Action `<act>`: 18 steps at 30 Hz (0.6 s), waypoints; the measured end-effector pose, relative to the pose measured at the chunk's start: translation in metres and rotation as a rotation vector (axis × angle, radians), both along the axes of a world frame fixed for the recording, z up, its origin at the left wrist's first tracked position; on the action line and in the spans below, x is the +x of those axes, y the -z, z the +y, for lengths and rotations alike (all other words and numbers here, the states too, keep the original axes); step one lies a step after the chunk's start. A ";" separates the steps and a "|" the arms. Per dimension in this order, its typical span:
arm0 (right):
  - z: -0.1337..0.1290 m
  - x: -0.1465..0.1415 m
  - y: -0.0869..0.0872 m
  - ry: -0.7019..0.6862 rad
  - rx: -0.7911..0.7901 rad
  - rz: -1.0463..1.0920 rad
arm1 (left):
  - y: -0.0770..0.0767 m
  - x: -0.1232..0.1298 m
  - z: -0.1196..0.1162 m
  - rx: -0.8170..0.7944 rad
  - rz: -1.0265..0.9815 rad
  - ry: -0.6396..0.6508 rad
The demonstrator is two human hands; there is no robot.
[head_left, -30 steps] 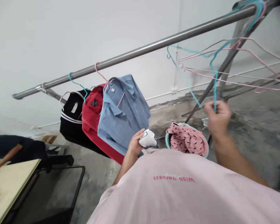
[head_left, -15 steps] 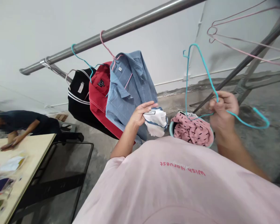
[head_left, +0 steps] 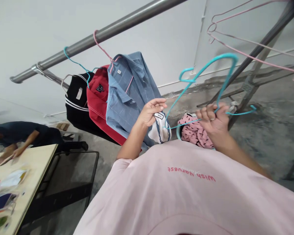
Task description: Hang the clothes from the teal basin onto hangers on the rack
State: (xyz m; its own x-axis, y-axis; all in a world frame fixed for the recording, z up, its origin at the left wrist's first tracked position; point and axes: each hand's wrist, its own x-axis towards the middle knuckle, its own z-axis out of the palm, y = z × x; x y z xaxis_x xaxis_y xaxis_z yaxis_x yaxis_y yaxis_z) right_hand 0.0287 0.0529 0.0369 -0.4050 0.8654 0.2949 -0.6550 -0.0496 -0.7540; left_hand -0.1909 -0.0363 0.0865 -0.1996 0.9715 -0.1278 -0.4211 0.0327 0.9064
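Observation:
My left hand [head_left: 152, 111] grips a white garment [head_left: 159, 132] with blue trim and a small label at its neck; the rest of it hangs down in folds. In my right hand [head_left: 214, 117] is a turquoise clothes hanger [head_left: 205, 65], held near its hook end and slanted. One end of the hanger reaches the neck of the white garment; whether it is inside the opening I cannot tell. Below the hanger, a pink cloth with black dashes [head_left: 194, 132] is bunched in a light-green-rimmed container [head_left: 178, 131].
A metal rail [head_left: 137, 19] crosses above, carrying a blue shirt [head_left: 127, 94], a red garment [head_left: 98, 101] and a black garment [head_left: 74, 98]. Pink hangers [head_left: 245, 49] hang at the upper right. Another person [head_left: 26, 137] works at a table [head_left: 36, 176] on the left.
My right hand has moved left with the turquoise hanger, bringing its end to the white garment's neck. The left hand still holds the garment. The other person's hands have shifted.

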 end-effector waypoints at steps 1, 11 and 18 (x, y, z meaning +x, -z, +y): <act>-0.001 -0.006 0.007 -0.031 0.010 -0.011 | -0.003 0.003 -0.001 0.015 0.003 -0.010; 0.014 -0.003 0.062 0.088 0.232 -0.348 | -0.008 -0.012 -0.026 0.109 0.191 -0.244; 0.030 0.041 0.023 0.172 0.537 -0.547 | 0.017 -0.045 -0.031 0.089 1.116 -0.124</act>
State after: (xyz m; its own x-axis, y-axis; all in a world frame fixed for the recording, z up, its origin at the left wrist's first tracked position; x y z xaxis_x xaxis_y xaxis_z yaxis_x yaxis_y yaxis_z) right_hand 0.0697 0.0825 0.0141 -0.4870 0.7242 0.4882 -0.1493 0.4817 -0.8635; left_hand -0.2360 -0.0669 0.0700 -0.2545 0.9338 0.2516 0.6307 -0.0369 0.7751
